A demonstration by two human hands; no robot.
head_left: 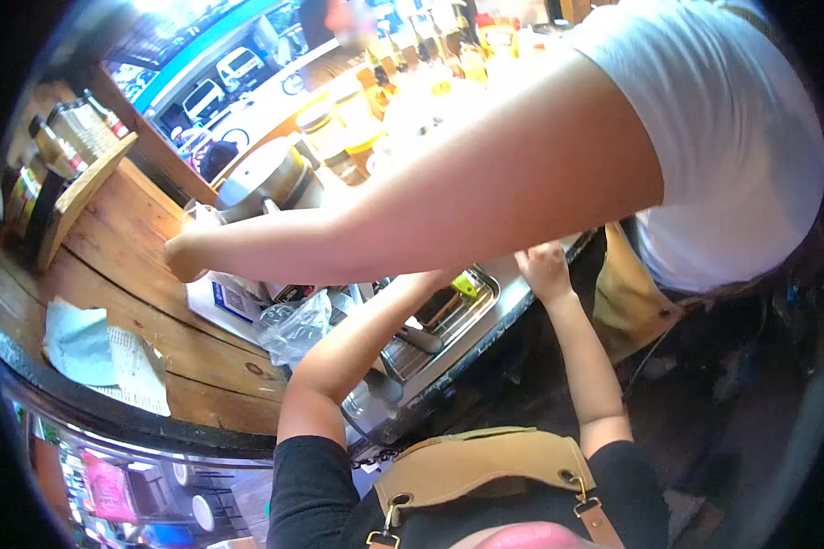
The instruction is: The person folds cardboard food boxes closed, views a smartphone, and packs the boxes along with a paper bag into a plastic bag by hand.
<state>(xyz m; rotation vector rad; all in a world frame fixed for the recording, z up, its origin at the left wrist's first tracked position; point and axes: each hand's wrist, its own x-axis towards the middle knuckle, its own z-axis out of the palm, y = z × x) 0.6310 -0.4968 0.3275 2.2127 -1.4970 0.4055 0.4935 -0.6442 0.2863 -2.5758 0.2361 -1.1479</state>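
Note:
My left forearm reaches up over the metal tray [476,322], and its hand is almost wholly hidden behind a co-worker's bare arm [449,197]. On the tray's right side, my right hand [546,271] is at the counter edge with its fingers curled, their tips partly covered by that same arm; what they hold, if anything, cannot be made out. A bright green item [465,285] lies in the tray between my hands. A grey-handled tool [418,339] rests at the tray's near end.
The co-worker's hand [185,260] is beside a metal pot [264,176]. Clear plastic bags [295,327] and a blue QR card [234,300] lie left of my arm. Papers [110,357] are on the wooden counter [211,371]. Jars [325,133] and bottles stand behind.

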